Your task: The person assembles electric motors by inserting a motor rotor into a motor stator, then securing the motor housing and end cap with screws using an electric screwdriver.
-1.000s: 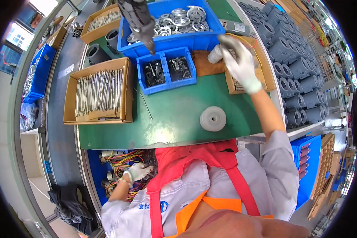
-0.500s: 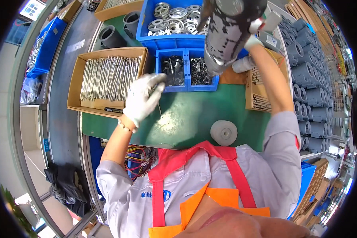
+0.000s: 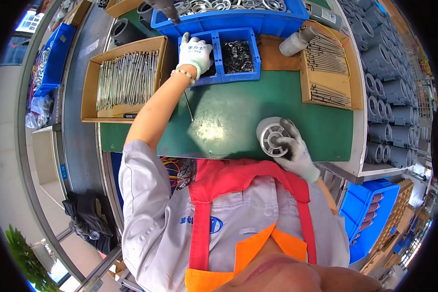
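My left hand, in a white glove, reaches down into the left compartment of a small blue divided bin. Its fingertips are hidden among the dark parts there. At the table's near right side, my gloved right hand grips a silver spoked metal wheel from its right edge, fingers over the face. The wheel sits at a whitish round piece, which shows behind its rim. A thin metal rod lies on the green table below my left wrist.
Long metal rods fill a cardboard box on the left; another rod box stands right. Behind is a large blue crate of metal rings. A dark tool hangs overhead. Grey housings are stacked at right.
My right hand came down from the back right to the spoked wheel, now at the round piece. My left hand moved forward into the bin. The dark hanging tool shifted to the upper left.
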Available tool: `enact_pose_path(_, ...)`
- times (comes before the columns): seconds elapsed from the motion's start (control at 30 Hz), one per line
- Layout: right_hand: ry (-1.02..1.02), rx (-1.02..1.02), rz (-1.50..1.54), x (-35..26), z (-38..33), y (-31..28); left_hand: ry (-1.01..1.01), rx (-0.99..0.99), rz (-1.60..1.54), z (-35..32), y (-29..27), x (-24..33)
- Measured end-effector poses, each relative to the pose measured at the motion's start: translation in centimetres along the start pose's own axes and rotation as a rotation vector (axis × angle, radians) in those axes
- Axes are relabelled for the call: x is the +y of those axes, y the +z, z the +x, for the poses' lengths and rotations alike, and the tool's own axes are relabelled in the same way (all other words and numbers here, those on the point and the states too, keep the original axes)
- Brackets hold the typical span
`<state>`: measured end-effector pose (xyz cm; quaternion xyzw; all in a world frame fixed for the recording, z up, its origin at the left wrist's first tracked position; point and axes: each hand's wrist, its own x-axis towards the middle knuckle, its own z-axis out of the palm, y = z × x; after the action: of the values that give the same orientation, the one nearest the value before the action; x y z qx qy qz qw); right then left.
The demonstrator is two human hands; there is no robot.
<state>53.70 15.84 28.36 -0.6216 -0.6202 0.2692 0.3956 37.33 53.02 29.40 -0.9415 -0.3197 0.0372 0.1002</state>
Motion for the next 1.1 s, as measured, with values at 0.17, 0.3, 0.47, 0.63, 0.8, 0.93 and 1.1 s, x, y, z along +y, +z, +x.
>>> enact_pose_path(0.17, -0.105, 0.067, -0.083, 0.5, 2.0, 2.8, -0.032, 0.085, -0.315, -1.1, -1.9, -2.5)
enact_pose_path(0.3, -0.137, 0.042, -0.129, 0.0, 3.3, 2.7, -0.108, 0.097, -0.420, -2.8, -3.8, -4.6)
enact_pose_path(0.47, -0.138, 0.047, -0.149, 0.6, 3.1, 2.8, 0.073, 0.066, -0.212, -3.6, -2.0, -3.8)
enact_pose_path(0.63, -0.094, 0.042, -0.157, -0.1, 3.1, 2.6, 0.020, -0.274, 0.215, -3.5, -4.9, -0.4)
enact_pose_path(0.8, -0.099, 0.035, -0.146, -0.2, 3.3, 2.8, -0.018, -0.280, 0.175, -1.5, -2.3, -0.5)
enact_pose_path(0.93, -0.101, 0.061, -0.131, 0.0, 3.4, 3.2, -0.070, -0.242, 0.023, -1.2, -1.9, -0.2)
enact_pose_path(1.1, -0.105, 0.081, -0.125, 0.0, 3.5, 3.6, -0.003, -0.169, 0.015, -1.4, -0.4, -0.9)
